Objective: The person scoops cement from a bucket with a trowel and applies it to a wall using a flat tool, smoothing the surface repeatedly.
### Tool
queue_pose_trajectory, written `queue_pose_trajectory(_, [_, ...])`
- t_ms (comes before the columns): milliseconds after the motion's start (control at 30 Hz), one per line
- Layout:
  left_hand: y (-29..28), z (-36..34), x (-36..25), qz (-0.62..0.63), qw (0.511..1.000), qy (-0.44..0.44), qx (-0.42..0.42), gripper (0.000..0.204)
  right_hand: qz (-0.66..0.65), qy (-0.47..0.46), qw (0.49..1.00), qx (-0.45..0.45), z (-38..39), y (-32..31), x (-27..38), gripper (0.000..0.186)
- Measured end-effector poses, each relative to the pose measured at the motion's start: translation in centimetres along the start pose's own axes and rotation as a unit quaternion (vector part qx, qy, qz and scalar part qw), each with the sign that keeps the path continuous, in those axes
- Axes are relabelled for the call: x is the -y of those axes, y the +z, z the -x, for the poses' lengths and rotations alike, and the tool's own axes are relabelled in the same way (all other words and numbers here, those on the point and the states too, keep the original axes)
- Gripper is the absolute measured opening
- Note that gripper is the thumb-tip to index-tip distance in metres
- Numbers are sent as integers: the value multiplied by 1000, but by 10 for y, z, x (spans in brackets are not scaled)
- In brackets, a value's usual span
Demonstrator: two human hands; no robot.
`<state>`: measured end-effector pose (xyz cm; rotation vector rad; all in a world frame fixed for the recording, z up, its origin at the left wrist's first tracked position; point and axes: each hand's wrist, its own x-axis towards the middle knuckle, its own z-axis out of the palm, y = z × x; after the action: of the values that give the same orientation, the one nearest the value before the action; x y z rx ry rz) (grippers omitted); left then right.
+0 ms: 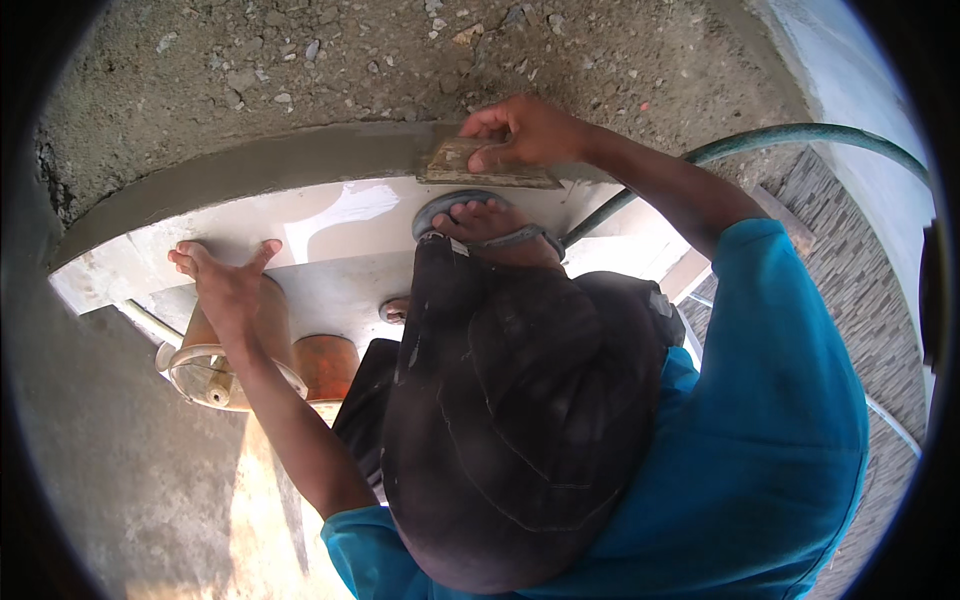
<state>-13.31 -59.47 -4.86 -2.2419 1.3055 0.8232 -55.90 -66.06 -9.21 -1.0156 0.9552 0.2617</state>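
Observation:
My right hand grips a wooden float, a flat worn board lying on a smooth grey band of cement. The band curves along the edge of rough, stony ground. On the near side of the band runs a pale ledge. My left hand rests at the ledge's near edge with thumb and fingers spread, holding nothing. Below that hand stands a tan bucket, partly covered by my forearm. My sandalled foot is on the ledge, close to the float.
Gravelly soil spreads beyond the cement band. A green hose arcs in from the right and passes behind my right forearm toward my foot. An orange-brown container sits beside the bucket. Patterned tiling lies at the right.

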Motion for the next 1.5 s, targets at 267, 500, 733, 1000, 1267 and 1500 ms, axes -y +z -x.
queue_pose_trajectory(267, [2, 1, 2, 2, 1000, -6, 1, 138, 8, 33, 998, -47, -19, -44, -13, 56])
queue_pose_trajectory(500, [8, -3, 12, -15, 1000, 3, -2, 137, 48, 57, 997, -4, -44, -43, -66, 61])
queue_pose_trajectory(733, [8, -4, 13, -6, 1000, -1, 2, 137, -31, 63, 997, 5, -39, -33, -65, 61])
queue_pose_trajectory(1000, [9, -4, 13, -8, 1000, -2, 1, 139, -68, -9, 996, 64, 16, -14, -2, 63])
queue_pose_trajectory(1267, [10, -6, 15, 2, 1000, 4, -12, 142, 19, -28, 999, -23, -97, -25, -15, 52])
queue_pose_trajectory(1500, [10, -4, 15, -14, 1000, -6, 3, 141, 14, -40, 999, 18, -57, 10, 12, 60])
